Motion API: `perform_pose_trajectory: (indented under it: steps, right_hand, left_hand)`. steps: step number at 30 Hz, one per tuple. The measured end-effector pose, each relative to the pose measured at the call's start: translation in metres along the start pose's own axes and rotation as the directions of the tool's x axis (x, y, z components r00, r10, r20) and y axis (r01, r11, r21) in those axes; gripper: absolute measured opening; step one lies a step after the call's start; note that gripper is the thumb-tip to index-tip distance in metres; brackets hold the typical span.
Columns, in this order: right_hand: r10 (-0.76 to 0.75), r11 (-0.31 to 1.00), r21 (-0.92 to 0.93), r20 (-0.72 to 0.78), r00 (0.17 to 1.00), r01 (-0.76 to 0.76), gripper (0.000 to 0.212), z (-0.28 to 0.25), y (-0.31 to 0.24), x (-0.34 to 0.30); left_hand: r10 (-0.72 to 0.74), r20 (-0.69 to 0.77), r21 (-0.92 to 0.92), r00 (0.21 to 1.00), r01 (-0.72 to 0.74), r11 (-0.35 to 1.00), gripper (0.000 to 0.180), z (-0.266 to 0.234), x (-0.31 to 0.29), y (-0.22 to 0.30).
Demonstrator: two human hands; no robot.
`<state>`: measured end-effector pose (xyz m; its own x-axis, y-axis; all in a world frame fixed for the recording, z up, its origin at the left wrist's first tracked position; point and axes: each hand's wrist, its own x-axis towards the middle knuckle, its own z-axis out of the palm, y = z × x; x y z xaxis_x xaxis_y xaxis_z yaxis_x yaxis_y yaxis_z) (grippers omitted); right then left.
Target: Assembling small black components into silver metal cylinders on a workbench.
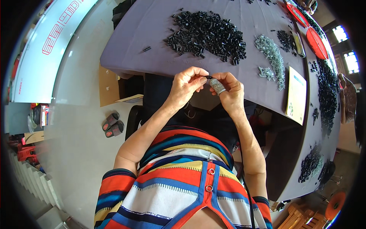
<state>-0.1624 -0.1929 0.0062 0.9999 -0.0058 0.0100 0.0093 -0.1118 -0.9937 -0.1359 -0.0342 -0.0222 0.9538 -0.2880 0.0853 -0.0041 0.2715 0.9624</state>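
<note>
Left hand [187, 84] pinched narrow on a small black part [209, 77], thumb and forefinger meeting at its near end. Right hand [228, 88] closed in from the other side, fingertip wrapped in a grey speckled cot [218, 86], touching the same piece. Both raised just in front of the purple surface [152, 34], at its near edge, above the lap.

Looks tiny and light, probably rigid plastic, smooth enough to slip from bare skin. Judged easy to drop, hard to crush. Best held by the sides, right at the tips, with the cot lending grip. Exact shape too small to tell.

Behind the hands, a big heap of black parts [207, 34] spread on the surface. Just right of it, a trail of small silvery pieces [271, 53], possibly springs or screws. Further right, a yellow-green booklet [296, 95], more black parts [327, 95] along the curved rim, and 2 red trays [315, 42]. On the floor to the left, a pair of sandals [113, 124].
</note>
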Motion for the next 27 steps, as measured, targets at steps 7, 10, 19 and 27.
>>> perform_pose_trajectory:
  steps: [7,10,19,27]
  right_hand:
    - [0.028,0.999,0.035,0.052,0.998,-0.030,0.015,0.001,0.002,-0.001]
    - [0.037,0.991,0.123,0.059,0.998,-0.044,0.015,0.002,0.004,-0.001]
    - [0.007,0.966,0.256,0.062,0.998,-0.023,0.006,0.003,0.008,0.000]
    - [-0.011,0.961,0.277,0.012,1.000,0.007,0.008,0.004,0.009,-0.001]
  left_hand:
    - [-0.012,-0.016,-0.050,1.000,0.011,0.999,0.014,0.001,-0.001,0.000]
    - [-0.007,-0.059,-0.155,0.998,-0.002,0.988,0.017,0.006,-0.003,-0.005]
    - [-0.106,-0.094,-0.393,0.990,0.061,0.918,0.022,0.012,-0.003,-0.003]
    - [-0.162,-0.097,-0.473,0.982,0.098,0.876,0.019,0.012,-0.002,-0.004]
